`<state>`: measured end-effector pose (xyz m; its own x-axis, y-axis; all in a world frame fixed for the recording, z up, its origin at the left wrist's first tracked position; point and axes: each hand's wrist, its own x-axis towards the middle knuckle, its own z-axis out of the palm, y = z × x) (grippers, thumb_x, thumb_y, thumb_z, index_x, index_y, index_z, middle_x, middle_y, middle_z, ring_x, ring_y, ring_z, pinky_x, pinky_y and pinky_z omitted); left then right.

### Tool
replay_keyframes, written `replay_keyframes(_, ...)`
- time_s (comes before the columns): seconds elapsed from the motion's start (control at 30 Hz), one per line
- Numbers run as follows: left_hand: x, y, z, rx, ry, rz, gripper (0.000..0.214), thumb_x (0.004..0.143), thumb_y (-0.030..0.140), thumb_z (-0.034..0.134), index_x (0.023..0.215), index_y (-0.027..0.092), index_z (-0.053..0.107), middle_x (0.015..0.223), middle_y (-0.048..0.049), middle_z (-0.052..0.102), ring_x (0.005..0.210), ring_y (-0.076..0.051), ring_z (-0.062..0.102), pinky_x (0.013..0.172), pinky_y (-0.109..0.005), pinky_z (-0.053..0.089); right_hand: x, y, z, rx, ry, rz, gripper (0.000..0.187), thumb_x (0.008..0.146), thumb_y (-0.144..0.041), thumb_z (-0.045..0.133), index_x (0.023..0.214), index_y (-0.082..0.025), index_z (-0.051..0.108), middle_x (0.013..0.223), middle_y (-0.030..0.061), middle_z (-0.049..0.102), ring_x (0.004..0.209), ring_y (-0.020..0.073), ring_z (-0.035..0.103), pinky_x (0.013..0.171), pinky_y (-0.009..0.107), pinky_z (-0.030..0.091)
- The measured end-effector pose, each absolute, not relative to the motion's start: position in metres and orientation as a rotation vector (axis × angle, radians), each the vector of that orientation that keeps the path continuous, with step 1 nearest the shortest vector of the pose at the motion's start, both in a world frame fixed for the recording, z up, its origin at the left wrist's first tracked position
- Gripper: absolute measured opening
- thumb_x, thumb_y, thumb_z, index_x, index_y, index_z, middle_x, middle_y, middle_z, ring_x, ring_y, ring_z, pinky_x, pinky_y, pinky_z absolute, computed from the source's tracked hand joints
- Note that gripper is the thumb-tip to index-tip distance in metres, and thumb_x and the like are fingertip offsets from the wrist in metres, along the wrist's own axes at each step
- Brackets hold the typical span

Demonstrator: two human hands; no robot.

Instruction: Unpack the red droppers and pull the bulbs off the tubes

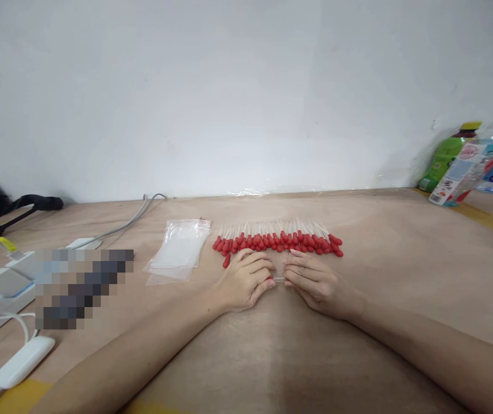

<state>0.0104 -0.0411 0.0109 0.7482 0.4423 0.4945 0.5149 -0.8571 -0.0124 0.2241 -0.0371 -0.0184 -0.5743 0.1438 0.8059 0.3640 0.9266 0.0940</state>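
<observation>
Both hands meet over one dropper [278, 279], a thin clear tube lying level between them. My left hand [246, 279] is closed round its red bulb end, and only a sliver of red shows at the fingertips. On the other side my right hand [318, 282] pinches the tube, its fingers hiding the far end. Another clear tube seems to stick out by the right fingertips; I cannot tell whether it is held. Just beyond the hands lies a long row of droppers [272, 240], red bulbs toward me and pale tubes toward the wall.
Clear zip bags [177, 250] lie left of the row. Farther left are a blurred-out dark object [87, 290], a white power strip [0, 293], a white adapter [24, 362] and cables. A green bottle [447, 155] and clear bottles [470, 172] stand at the back right by the wall.
</observation>
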Motion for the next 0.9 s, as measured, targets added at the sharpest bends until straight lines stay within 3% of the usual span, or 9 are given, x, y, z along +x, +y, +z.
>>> replay_keyframes(0.4, 0.003, -0.041, 0.013, -2.808, -0.798, -0.753, 0.022, 0.089, 0.024, 0.037, 0.081, 0.017, 0.056, 0.095, -0.0049, 0.062, 0.098, -0.019, 0.050, 0.086, -0.035, 0.036, 0.235, -0.036, -0.017, -0.427, -2.206, -0.273, 0.023, 0.081, -0.008, 0.048, 0.099, -0.016, 0.059, 0.093, 0.0064, 0.065, 0.100, 0.0178, 0.054, 0.093, 0.041, 0.043)
replay_keyframes(0.5, -0.012, -0.036, 0.015, -2.658, -1.027, -0.824, 0.027, 0.090, 0.023, 0.031, 0.076, 0.017, 0.053, 0.083, -0.0061, 0.059, 0.082, -0.017, 0.051, 0.076, -0.033, 0.039, 0.243, -0.032, -0.016, -0.573, -2.100, -0.308, 0.017, 0.079, -0.011, 0.053, 0.094, -0.017, 0.061, 0.079, 0.0046, 0.064, 0.082, 0.0165, 0.058, 0.077, 0.034, 0.045)
replay_keyframes(0.63, -0.024, -0.033, 0.026, -2.492, -1.302, -0.737, 0.030, 0.091, 0.027, 0.027, 0.076, 0.017, 0.051, 0.075, -0.0045, 0.051, 0.072, -0.016, 0.048, 0.069, -0.031, 0.040, 0.245, -0.030, -0.016, -0.805, -2.070, -0.417, 0.016, 0.080, -0.017, 0.053, 0.092, -0.019, 0.064, 0.057, -0.0021, 0.056, 0.054, 0.0098, 0.049, 0.063, 0.029, 0.034)
replay_keyframes(0.77, -0.030, -0.033, 0.049, -2.504, -1.567, -0.505, 0.031, 0.091, 0.028, 0.024, 0.079, 0.018, 0.051, 0.082, -0.0052, 0.051, 0.075, -0.017, 0.052, 0.069, -0.030, 0.040, 0.243, -0.034, -0.015, -0.941, -2.081, -0.386, 0.022, 0.078, -0.015, 0.047, 0.093, -0.018, 0.063, 0.058, -0.0018, 0.057, 0.055, 0.0101, 0.051, 0.065, 0.029, 0.029)
replay_keyframes(0.9, -0.042, -0.029, 0.069, -2.454, -1.866, -0.283, 0.017, 0.086, 0.028, 0.032, 0.092, 0.021, 0.047, 0.083, -0.0042, 0.057, 0.070, -0.019, 0.055, 0.063, -0.030, 0.039, 0.242, -0.038, -0.014, -1.033, -2.108, -0.371, 0.019, 0.073, -0.013, 0.044, 0.082, -0.018, 0.060, 0.060, -0.0019, 0.060, 0.057, 0.0112, 0.053, 0.067, 0.030, 0.026)
